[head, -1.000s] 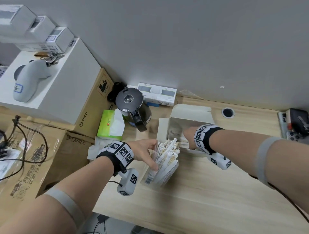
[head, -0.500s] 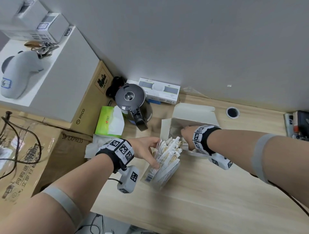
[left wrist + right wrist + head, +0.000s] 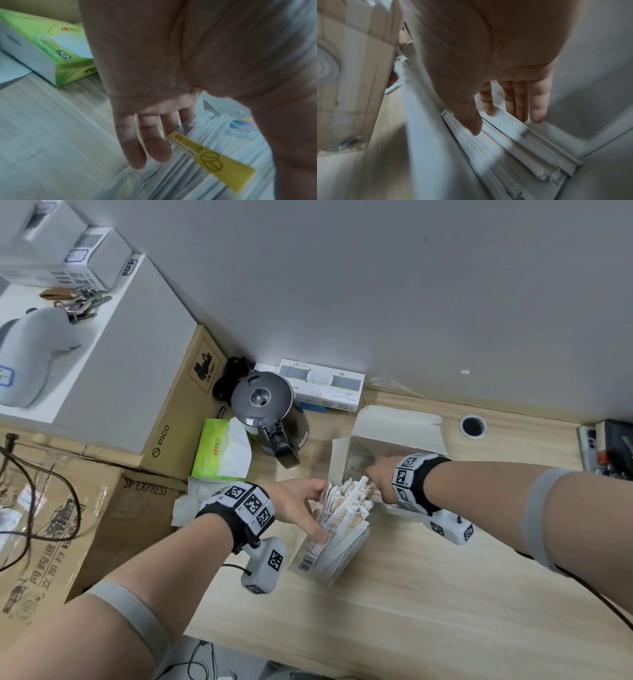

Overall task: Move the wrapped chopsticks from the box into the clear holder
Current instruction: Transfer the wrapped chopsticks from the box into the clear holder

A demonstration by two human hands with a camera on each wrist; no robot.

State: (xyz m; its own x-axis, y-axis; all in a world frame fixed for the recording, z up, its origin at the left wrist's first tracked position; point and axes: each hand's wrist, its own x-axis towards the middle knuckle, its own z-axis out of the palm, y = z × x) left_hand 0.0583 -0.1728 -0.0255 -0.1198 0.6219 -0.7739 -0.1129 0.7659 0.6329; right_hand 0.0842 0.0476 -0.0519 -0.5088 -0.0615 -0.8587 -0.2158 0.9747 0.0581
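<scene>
A clear holder (image 3: pixel 342 559) stands tilted on the table, packed with several wrapped chopsticks (image 3: pixel 349 505). My left hand (image 3: pixel 321 511) grips it, with the fingers (image 3: pixel 135 148) along one side and the thumb across its front. A yellow label (image 3: pixel 211 159) shows on the holder. Behind it lies an open white box (image 3: pixel 394 426). My right hand (image 3: pixel 376 470) reaches into it. Inside, its nearly straight fingers and thumb (image 3: pixel 476 127) touch the top of the wrapped chopsticks (image 3: pixel 522 148) lying on the box floor. Nothing is lifted.
A dark kettle (image 3: pixel 270 412) and a green tissue pack (image 3: pixel 222 450) stand left of the box. A flat white carton (image 3: pixel 322 386) lies against the wall. Cardboard boxes (image 3: pixel 102 508) fill the left. A cable hole (image 3: pixel 472 426) and some devices (image 3: pixel 606 446) lie at right.
My right hand has pushed a little deeper into the white box. My left hand has stayed on the holder. The head view has shifted slightly.
</scene>
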